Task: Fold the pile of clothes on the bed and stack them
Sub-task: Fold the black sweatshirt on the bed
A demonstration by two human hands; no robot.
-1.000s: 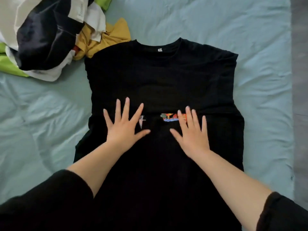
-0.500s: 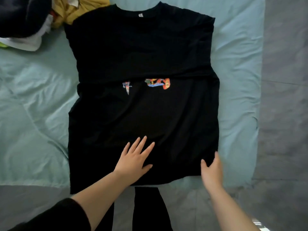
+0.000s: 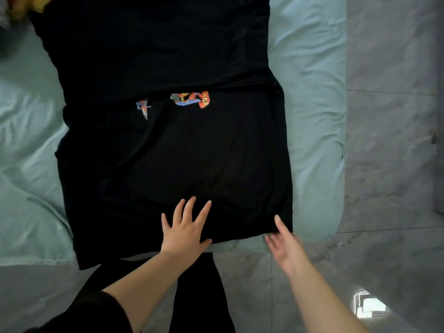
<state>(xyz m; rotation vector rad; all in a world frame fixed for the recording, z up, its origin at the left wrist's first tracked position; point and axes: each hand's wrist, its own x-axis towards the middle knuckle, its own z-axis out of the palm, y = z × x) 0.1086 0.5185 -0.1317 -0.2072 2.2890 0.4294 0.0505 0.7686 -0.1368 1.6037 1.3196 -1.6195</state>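
A black T-shirt (image 3: 168, 145) lies spread flat on the bed, neck end far from me, with a fold line across its middle and bits of a coloured print (image 3: 192, 99) showing there. My left hand (image 3: 186, 227) presses flat on the shirt near its bottom hem, fingers spread. My right hand (image 3: 283, 239) is at the hem's right corner, palm turned up, thumb on top of the cloth and fingers just below the edge; it looks blurred.
The pale green bed sheet (image 3: 312, 116) surrounds the shirt; its near edge ends just below the hem. A corner of the clothes pile (image 3: 21, 3) shows at the top left. Grey tiled floor (image 3: 389, 164) lies to the right and below.
Both hands slid down from the shirt's middle to its bottom hem, and the view dropped with them. In the last half second the right hand reached the hem's right corner.
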